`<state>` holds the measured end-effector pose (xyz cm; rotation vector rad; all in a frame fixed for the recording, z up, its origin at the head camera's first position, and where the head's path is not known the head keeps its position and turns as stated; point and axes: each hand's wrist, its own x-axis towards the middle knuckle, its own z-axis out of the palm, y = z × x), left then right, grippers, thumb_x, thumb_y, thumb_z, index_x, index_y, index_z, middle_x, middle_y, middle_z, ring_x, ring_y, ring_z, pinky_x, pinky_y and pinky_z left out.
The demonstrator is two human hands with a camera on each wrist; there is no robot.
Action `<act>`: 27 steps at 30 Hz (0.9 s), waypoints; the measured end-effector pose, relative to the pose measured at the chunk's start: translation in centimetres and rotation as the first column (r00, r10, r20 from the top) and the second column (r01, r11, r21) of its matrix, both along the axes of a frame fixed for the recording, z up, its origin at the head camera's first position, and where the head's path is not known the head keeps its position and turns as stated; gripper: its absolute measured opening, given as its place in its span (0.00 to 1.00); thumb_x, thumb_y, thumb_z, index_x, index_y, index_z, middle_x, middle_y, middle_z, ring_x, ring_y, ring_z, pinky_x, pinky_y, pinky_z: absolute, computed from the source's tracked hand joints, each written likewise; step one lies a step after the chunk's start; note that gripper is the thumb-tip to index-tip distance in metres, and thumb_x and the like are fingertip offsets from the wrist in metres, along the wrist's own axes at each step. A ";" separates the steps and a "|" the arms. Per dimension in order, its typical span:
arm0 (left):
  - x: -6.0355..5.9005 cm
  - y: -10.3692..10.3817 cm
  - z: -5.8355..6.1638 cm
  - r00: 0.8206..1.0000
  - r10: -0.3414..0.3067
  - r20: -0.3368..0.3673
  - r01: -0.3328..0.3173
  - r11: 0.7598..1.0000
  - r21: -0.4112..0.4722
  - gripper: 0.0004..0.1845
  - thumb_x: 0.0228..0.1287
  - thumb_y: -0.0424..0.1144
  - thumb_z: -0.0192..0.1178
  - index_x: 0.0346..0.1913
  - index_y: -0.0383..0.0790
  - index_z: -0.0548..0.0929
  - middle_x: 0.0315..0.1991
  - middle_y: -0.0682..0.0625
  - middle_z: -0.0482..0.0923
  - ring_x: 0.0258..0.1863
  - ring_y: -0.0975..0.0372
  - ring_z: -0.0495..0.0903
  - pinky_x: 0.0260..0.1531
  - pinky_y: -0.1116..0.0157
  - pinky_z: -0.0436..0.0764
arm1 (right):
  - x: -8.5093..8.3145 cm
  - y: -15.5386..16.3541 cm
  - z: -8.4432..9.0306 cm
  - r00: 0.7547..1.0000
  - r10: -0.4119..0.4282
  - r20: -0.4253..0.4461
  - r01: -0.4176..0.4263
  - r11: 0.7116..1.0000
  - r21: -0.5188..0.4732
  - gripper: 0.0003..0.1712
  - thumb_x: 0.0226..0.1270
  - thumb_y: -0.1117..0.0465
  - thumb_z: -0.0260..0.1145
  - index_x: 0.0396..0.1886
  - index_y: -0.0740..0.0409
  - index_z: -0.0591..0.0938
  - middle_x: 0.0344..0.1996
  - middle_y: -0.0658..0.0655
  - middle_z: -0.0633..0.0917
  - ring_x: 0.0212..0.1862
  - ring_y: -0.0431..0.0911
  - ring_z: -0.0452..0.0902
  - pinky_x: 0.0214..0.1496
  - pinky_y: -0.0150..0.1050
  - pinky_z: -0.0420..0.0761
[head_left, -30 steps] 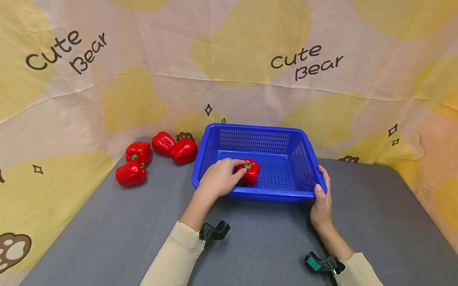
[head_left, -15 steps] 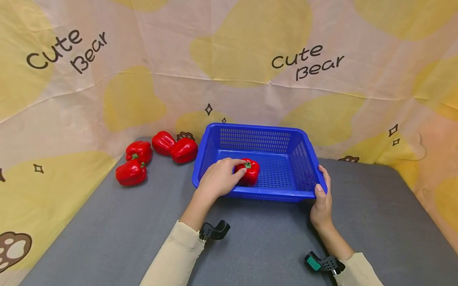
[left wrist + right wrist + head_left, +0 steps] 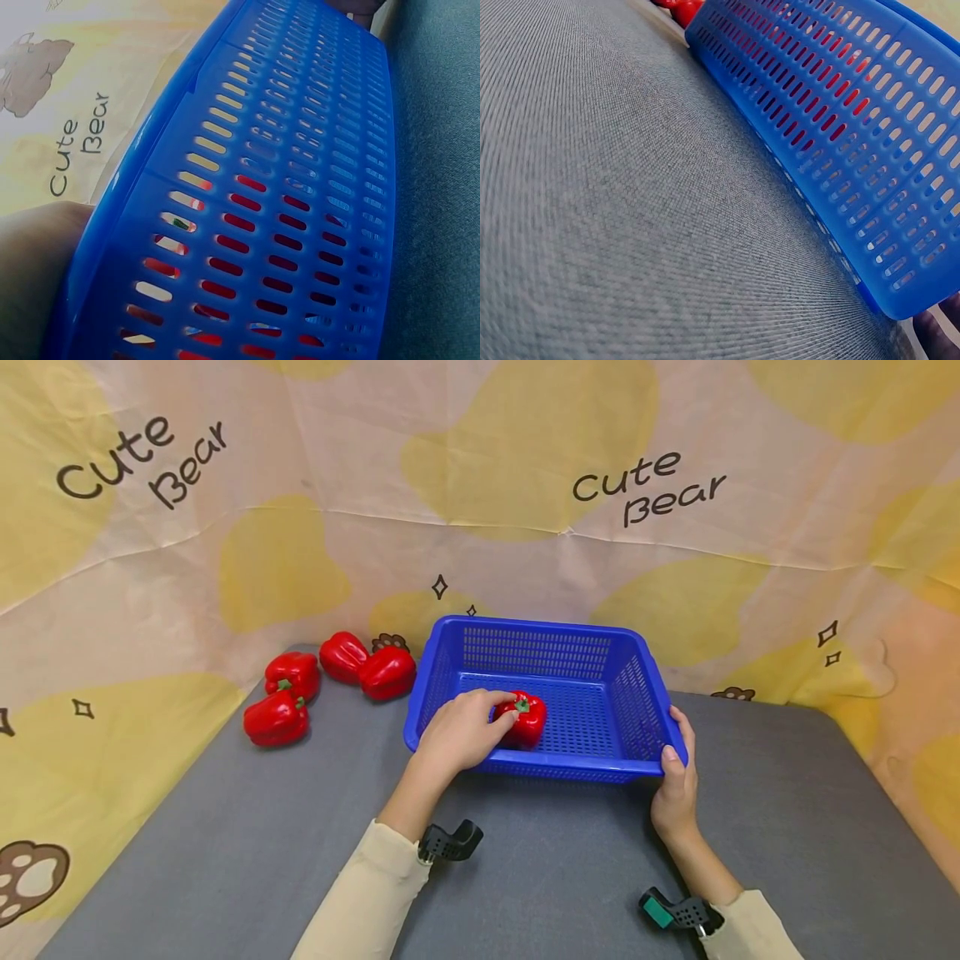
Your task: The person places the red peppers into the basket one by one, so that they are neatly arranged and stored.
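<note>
The left hand (image 3: 459,733) pinches the red pepper (image 3: 532,727) inside the basket (image 3: 570,765), near the tabletop's (image 3: 555,877) far edge; the right hand (image 3: 673,802) grips the basket's rim. Pepper: probably light, firm, slick; grasp around the shoulders. Basket: likely light, semi-rigid; hold by rim.

in the head view the left hand (image 3: 463,731) hides part of the pepper (image 3: 532,727) and of the basket (image 3: 570,765) along its near rim, some of the right hand's (image 3: 676,789) fingers are lost behind the basket's corner, and both sleeves (image 3: 360,889) run off the bottom edge. from the left wrist the basket is cut off at top and bottom, and the pepper shows only as red bits through the slots. the right wrist view crops the basket at top and right and slices the loose peppers (image 3: 685,11) at the top edge.
</note>
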<state>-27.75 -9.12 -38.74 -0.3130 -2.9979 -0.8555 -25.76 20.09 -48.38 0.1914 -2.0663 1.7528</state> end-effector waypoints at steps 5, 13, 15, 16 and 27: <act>0.0 0.0 0.0 1.000 0.004 0.004 -0.004 1.000 0.004 0.22 0.72 0.51 0.58 0.67 0.56 0.79 0.62 0.50 0.82 0.57 0.56 0.82 0.56 0.50 0.83 | 0.0 0.0 0.0 1.000 0.010 -0.010 -0.010 1.000 -0.009 0.34 0.75 0.50 0.40 0.80 0.42 0.58 0.75 0.55 0.65 0.66 0.40 0.68 0.61 0.26 0.71; 0.0 0.0 0.0 1.000 0.002 0.010 -0.002 1.000 0.001 0.23 0.72 0.52 0.57 0.68 0.57 0.78 0.63 0.50 0.81 0.57 0.56 0.82 0.56 0.51 0.84 | 0.1 -0.1 0.2 1.000 0.008 -0.012 -0.008 1.000 -0.011 0.34 0.75 0.49 0.41 0.80 0.43 0.58 0.75 0.55 0.65 0.66 0.40 0.68 0.61 0.26 0.71; 0.0 0.0 0.0 1.000 0.002 0.014 -0.002 1.000 0.000 0.23 0.72 0.52 0.57 0.68 0.57 0.78 0.63 0.50 0.81 0.58 0.56 0.81 0.56 0.51 0.84 | 0.1 -0.1 0.2 1.000 0.005 -0.007 -0.005 1.000 -0.012 0.34 0.75 0.49 0.41 0.80 0.42 0.58 0.75 0.55 0.65 0.66 0.40 0.68 0.62 0.26 0.71; 0.0 0.0 0.0 1.000 0.002 0.015 -0.002 1.000 0.000 0.23 0.72 0.52 0.57 0.68 0.57 0.78 0.63 0.50 0.81 0.58 0.56 0.81 0.56 0.51 0.84 | 0.1 -0.1 0.3 1.000 0.004 -0.003 -0.004 1.000 -0.014 0.34 0.75 0.49 0.42 0.80 0.42 0.58 0.75 0.55 0.65 0.66 0.40 0.68 0.62 0.27 0.71; -0.1 0.0 0.0 1.000 0.002 0.019 -0.002 1.000 -0.005 0.23 0.73 0.52 0.57 0.68 0.56 0.78 0.63 0.50 0.81 0.57 0.56 0.81 0.55 0.51 0.84 | 0.2 -0.3 0.4 1.000 0.011 0.000 -0.011 0.999 -0.040 0.34 0.74 0.49 0.42 0.80 0.44 0.58 0.75 0.55 0.65 0.66 0.42 0.67 0.62 0.28 0.71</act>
